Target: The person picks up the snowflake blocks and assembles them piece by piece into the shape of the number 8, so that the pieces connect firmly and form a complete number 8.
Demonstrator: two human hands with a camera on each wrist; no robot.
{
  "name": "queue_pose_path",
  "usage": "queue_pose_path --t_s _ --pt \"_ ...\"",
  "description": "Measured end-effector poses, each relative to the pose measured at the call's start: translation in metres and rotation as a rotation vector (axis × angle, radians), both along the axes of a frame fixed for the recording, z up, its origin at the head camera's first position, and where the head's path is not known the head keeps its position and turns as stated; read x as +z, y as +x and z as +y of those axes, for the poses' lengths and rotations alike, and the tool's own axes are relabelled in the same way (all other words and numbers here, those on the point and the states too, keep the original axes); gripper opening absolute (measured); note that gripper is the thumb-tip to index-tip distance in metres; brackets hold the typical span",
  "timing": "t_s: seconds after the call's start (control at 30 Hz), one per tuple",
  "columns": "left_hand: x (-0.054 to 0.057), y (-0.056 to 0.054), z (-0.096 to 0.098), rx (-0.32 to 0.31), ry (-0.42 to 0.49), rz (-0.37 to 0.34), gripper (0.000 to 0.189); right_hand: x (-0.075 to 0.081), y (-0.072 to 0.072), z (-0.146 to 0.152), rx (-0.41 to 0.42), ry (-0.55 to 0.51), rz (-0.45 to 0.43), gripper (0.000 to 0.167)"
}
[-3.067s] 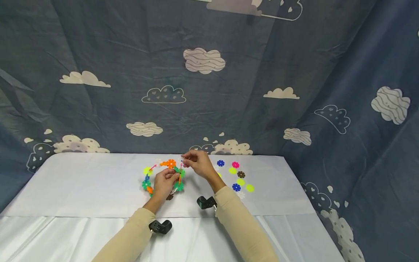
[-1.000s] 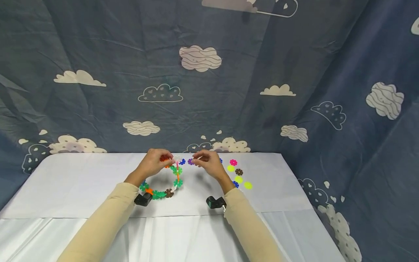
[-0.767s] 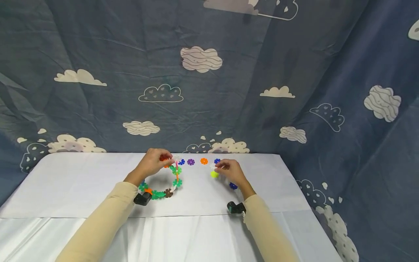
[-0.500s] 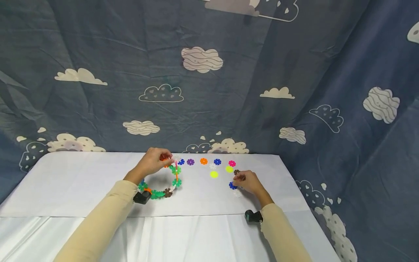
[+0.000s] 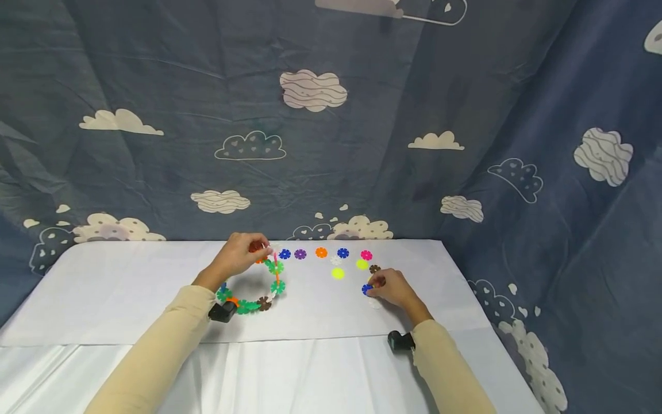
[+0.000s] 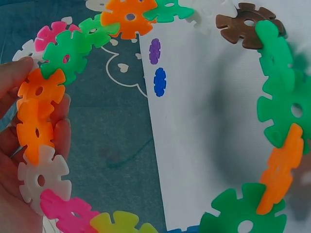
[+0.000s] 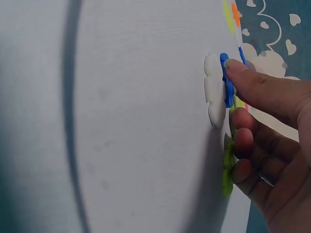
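In my left hand (image 5: 235,260) is a ring of linked plastic snowflake discs (image 5: 249,307), coloured green, orange, white, pink, yellow and brown. The left wrist view shows thumb and fingers around orange discs (image 6: 36,128) and a white disc (image 6: 43,174) in that ring. My right hand (image 5: 397,288) is low over the table's right side, its thumb on a blue snowflake disc (image 5: 366,289). In the right wrist view the thumb lies on one end of the blue disc (image 7: 227,80), and a fingertip stands at the other end. A white disc (image 7: 213,90) lies alongside.
Loose discs lie apart on the white table (image 5: 310,310): blue (image 5: 285,253), purple (image 5: 300,253), orange (image 5: 321,252), another blue (image 5: 343,253), pink (image 5: 366,255), white (image 5: 336,260), yellow (image 5: 338,273) and brown (image 5: 374,268). A dark cloud-print curtain (image 5: 331,172) stands behind.
My right hand has moved from beside the ring, rightward and nearer, to the blue disc, and has stayed there the last half second. My left hand shifted up-left earlier, still holding the ring.
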State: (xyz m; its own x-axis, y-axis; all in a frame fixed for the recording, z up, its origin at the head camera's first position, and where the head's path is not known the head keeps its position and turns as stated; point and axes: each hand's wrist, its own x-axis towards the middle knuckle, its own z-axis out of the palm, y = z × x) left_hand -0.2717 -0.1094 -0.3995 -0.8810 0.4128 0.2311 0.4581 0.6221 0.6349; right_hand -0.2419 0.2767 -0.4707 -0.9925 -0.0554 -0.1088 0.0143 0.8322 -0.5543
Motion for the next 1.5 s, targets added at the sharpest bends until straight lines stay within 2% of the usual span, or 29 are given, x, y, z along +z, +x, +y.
queue_pose_path --t_s 0.2,0.5,0.73,0.83,0.93,1.03,1.13,1.27,1.33,1.5 --pt "0.002 0.002 -0.003 0.025 -0.007 -0.01 0.013 0.001 -0.003 -0.003 0.034 -0.009 -0.003 0.018" --pt "0.003 -0.001 -0.001 -0.003 -0.006 -0.01 0.018 -0.002 -0.003 -0.004 0.003 0.002 -0.027 0.024" --pt "0.002 0.0 0.0 -0.002 0.003 -0.001 0.018 0.002 -0.001 -0.005 0.042 0.001 -0.024 0.023" --pt "0.001 0.0 0.001 0.0 0.001 0.009 0.019 0.002 -0.002 -0.006 0.058 -0.037 -0.003 0.023" --pt "0.002 0.0 0.001 -0.007 -0.005 0.02 0.018 0.002 -0.004 -0.009 0.036 -0.143 -0.001 0.018" --pt "0.003 0.0 0.001 -0.019 -0.003 0.027 0.017 0.004 -0.006 -0.016 0.043 -0.318 0.021 0.012" --pt "0.003 -0.001 0.0 -0.028 -0.002 0.034 0.016 0.009 -0.011 -0.029 0.116 -0.506 0.059 0.015" --pt "0.003 0.001 0.0 -0.025 0.002 0.028 0.017 0.023 -0.018 -0.062 0.229 -0.71 0.099 0.019" --pt "0.004 0.002 0.0 -0.019 0.003 0.018 0.017 0.031 -0.022 -0.082 0.27 -0.793 0.118 0.019" --pt "0.004 0.002 0.001 -0.012 0.009 0.023 0.016 0.049 -0.03 -0.128 0.351 -0.918 0.171 0.017"
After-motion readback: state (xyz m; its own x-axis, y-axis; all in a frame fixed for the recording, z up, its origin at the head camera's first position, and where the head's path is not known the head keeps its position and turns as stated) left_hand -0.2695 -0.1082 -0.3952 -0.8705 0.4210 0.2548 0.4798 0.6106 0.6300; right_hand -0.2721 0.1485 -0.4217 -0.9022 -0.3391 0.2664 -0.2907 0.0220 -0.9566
